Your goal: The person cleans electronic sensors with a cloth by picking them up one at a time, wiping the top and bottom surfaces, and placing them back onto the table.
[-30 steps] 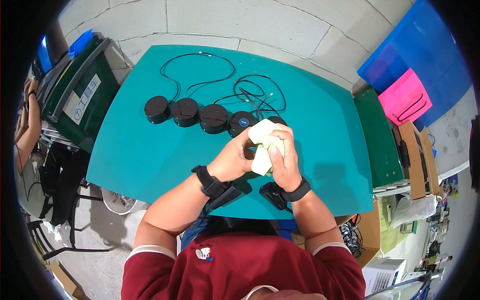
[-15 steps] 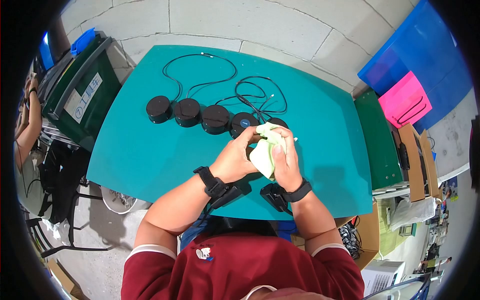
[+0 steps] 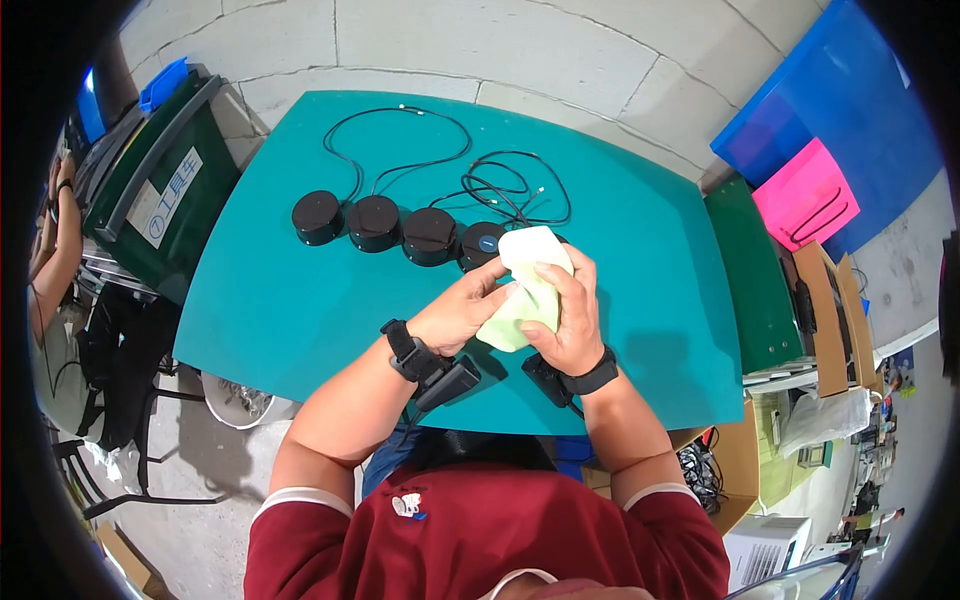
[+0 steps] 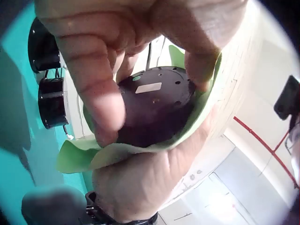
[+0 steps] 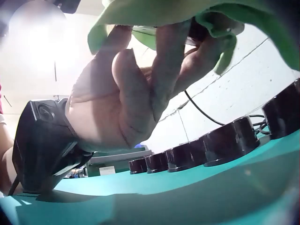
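Observation:
Over the near middle of the table, both hands are on one black round puck-like device [image 4: 154,103]. My left hand [image 3: 455,315] holds it by the edge with curled thumb and fingers; its flat face bears small holes and a pale label in the left wrist view. A light green cloth [image 3: 530,248] wraps the rim and far side. My right hand [image 3: 572,318] grips this cloth against the device, with its palm underneath in the left wrist view. From above, the cloth covers most of the device.
Several similar black round devices [image 3: 430,236] stand in a row on the green table [image 3: 300,300] beyond the hands. Their black cables [image 3: 470,140] loop toward the back. A green tool cart [image 3: 150,190] is at the left, a pink bag [image 3: 805,195] at the right.
The cloth was bunched between the hands; now it spreads flatter over the device, its upper part raised. My right fingers have shifted across it. The row of devices stays put.

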